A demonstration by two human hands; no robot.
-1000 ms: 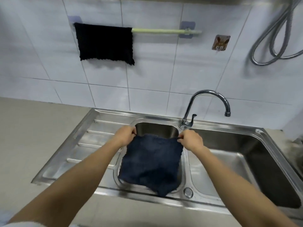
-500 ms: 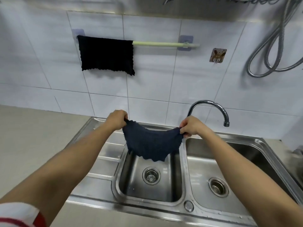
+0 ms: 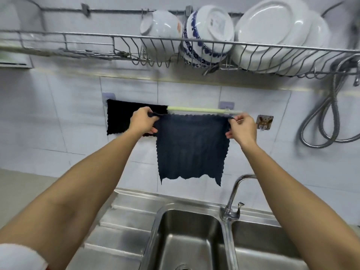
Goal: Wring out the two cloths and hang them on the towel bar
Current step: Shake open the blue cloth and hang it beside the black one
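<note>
Two cloths: a black cloth (image 3: 124, 118) and a navy cloth (image 3: 191, 148). One towel bar (image 3: 202, 110), one faucet (image 3: 236, 193), two bowls (image 3: 159, 34), two hands.

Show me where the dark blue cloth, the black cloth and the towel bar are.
dark blue cloth (image 3: 191, 147), head view, middle of the hanging fabric.
black cloth (image 3: 118, 117), head view, left half draped over the bar.
towel bar (image 3: 196, 109), head view, bare pale green section.
</note>
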